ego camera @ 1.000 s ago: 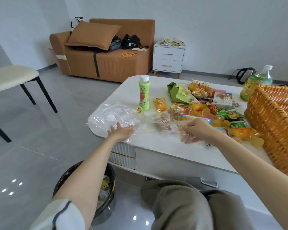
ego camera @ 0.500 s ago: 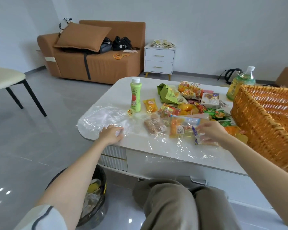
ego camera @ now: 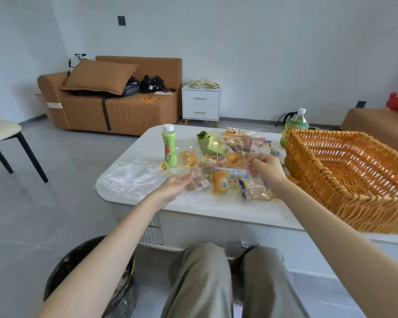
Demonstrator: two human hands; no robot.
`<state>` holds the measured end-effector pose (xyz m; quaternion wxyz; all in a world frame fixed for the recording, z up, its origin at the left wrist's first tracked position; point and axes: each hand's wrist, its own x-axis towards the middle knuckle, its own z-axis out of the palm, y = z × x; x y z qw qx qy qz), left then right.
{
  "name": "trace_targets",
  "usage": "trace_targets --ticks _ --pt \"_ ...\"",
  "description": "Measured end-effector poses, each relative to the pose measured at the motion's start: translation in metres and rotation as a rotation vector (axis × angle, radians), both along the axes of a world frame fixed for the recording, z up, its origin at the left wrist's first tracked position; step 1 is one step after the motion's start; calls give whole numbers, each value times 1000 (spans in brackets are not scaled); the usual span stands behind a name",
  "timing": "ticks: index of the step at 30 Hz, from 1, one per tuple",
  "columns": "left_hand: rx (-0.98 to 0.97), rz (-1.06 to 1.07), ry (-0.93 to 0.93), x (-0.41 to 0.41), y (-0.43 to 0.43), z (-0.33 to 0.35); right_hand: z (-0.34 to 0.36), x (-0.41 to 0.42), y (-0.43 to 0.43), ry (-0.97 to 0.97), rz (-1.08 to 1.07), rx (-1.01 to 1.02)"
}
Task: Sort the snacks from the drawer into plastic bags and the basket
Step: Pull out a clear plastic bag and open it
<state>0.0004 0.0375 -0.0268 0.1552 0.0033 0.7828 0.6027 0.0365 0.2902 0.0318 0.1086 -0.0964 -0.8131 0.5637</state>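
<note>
Bare table edge (ego camera: 207, 206) seen free at 6 o'clock; blocked by basket (ego camera: 354, 203) at 3, snack pile (ego camera: 230, 160) at 12, perhaps clear bag (ego camera: 129, 177) at 9.

Brown sofa (ego camera: 124, 111), white nightstand (ego camera: 200, 104) beside; bin (ego camera: 122, 301) on floor.

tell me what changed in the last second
The left hand left the flat plastic bag and slid right to the snack packs, palm open. The right hand rose farther back, pinching clear plastic. The bottle, basket and table stayed put.
</note>
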Motion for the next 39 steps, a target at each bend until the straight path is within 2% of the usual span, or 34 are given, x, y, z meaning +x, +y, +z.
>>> trace_targets --ticks 2,5,7,10,12,15,18,20,22,24,27,29,31,33,35,37,39 --pt "95 46 73 15 11 6 6 13 4 12 -26 -62" --pt "349 170 130 28 19 18 9 28 18 34 -156 -248" --pt "381 201 175 33 21 28 4 35 29 4 -228 -334" --pt "348 194 290 40 26 43 -13 42 42 -95 -260 -317" --pt "293 173 355 43 27 51 -20 47 46 -124 -273 -224" --pt "141 21 422 46 28 64 -15 50 40 -92 -267 142" --pt "-31 -223 450 44 30 79 0 47 28 88 -68 401" --pt "-129 -379 436 44 33 88 7 42 19 189 157 438" --pt "-208 -499 413 44 39 95 10 37 11 203 336 400" --pt "-297 -592 408 41 46 96 9 32 7 178 432 405" --pt "-424 -689 437 33 52 88 -3 26 9 109 491 537" --pt "-457 -661 457 28 50 78 -9 26 10 42 494 575" --pt "-479 -535 518 24 46 69 -15 25 16 12 514 554" --pt "-455 -359 617 18 44 60 -21 23 22 -25 556 439" --pt "-387 -194 714 11 44 48 -30 21 28 -73 566 239" --pt "-314 -142 676 2 45 31 -41 17 32 -119 531 120" --pt "-269 -172 555 -5 48 10 -55 12 36 -137 520 60"
